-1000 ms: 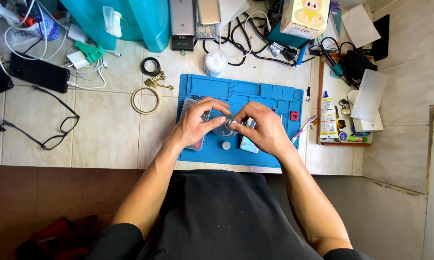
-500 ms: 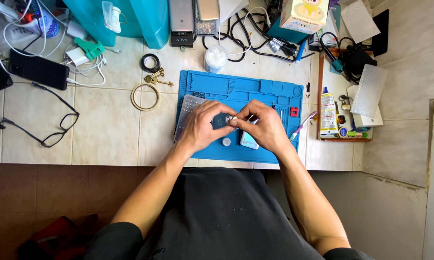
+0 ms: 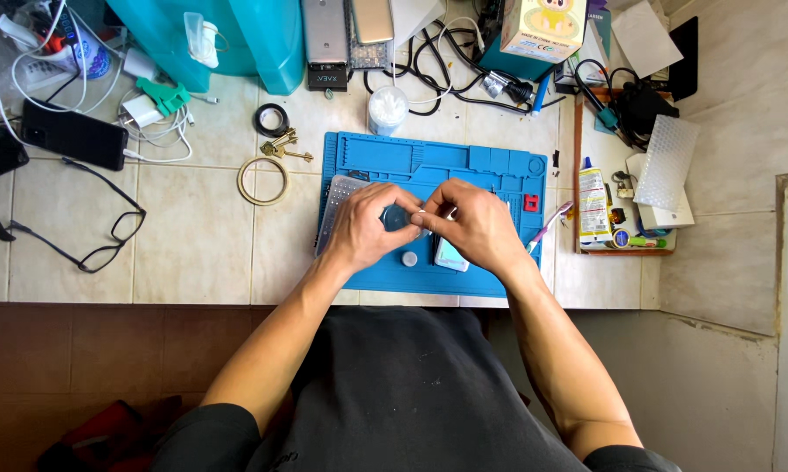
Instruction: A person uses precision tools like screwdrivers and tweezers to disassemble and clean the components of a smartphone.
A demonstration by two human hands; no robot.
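Your fingertips (image 3: 422, 212) meet over the middle of the blue rubbery work mat (image 3: 429, 166), pinched together on something too small to make out. Your left hand (image 3: 368, 229) curls round a small round dark-blue disc (image 3: 395, 218), thumb and fingers closed on its edge; your right hand (image 3: 474, 229) is bunched tight against it, covering most of a pale, flat rectangular device (image 3: 451, 255) that lies on the mat beneath.

Keep both wrists resting on the mat so the pinch stays steady, and work low over its ridged trays, so that anything dropped lands on the soft surface rather than the glossy beige tiles (image 3: 202, 245).

A small grey button-like cap (image 3: 409, 259) sits on the mat just below your left thumb. A perforated, matt metal plate (image 3: 337, 197) lies under your left knuckles. A pink-handled toothbrush (image 3: 551, 223) leans off the mat's right edge.
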